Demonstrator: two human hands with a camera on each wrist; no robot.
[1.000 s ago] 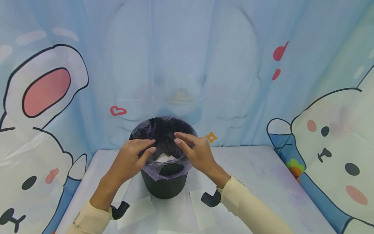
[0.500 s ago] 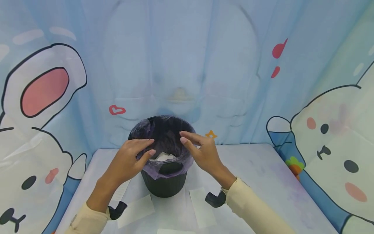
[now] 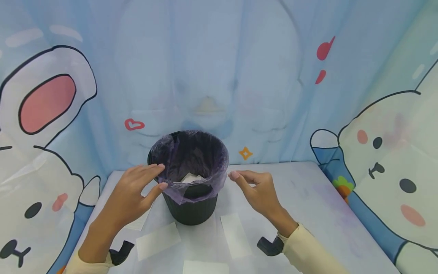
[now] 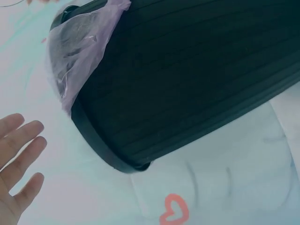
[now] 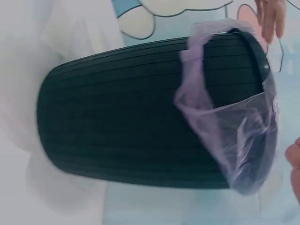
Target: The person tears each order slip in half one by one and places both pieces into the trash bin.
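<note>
A black trash can [image 3: 190, 211] stands upright on the table with a translucent purple bin liner [image 3: 219, 163] folded over its rim. Crumpled white paper [image 3: 191, 178] lies at the bottom inside it. My left hand [image 3: 137, 192] is in the air at the can's left front, fingers spread apart from the thumb and nothing between them; the left wrist view shows those fingers [image 4: 21, 161] off the rim. To the right of the can hovers my right hand [image 3: 258, 189], empty, fingers loosely bent with thumb and index tips close together. Its fingertips [image 5: 294, 154] only partly show in the right wrist view.
Several flat white paper sheets lie around the can: one at front left [image 3: 158, 240], one at front right [image 3: 236, 235], another by the near edge [image 3: 205, 267]. A blue cartoon-printed curtain [image 3: 205, 68] hangs behind the white-covered table [image 3: 291, 213].
Both hands have drawn back from over the can's mouth, the left toward the left and nearer, the right to the right. The right thumb and index tips have come closer together.
</note>
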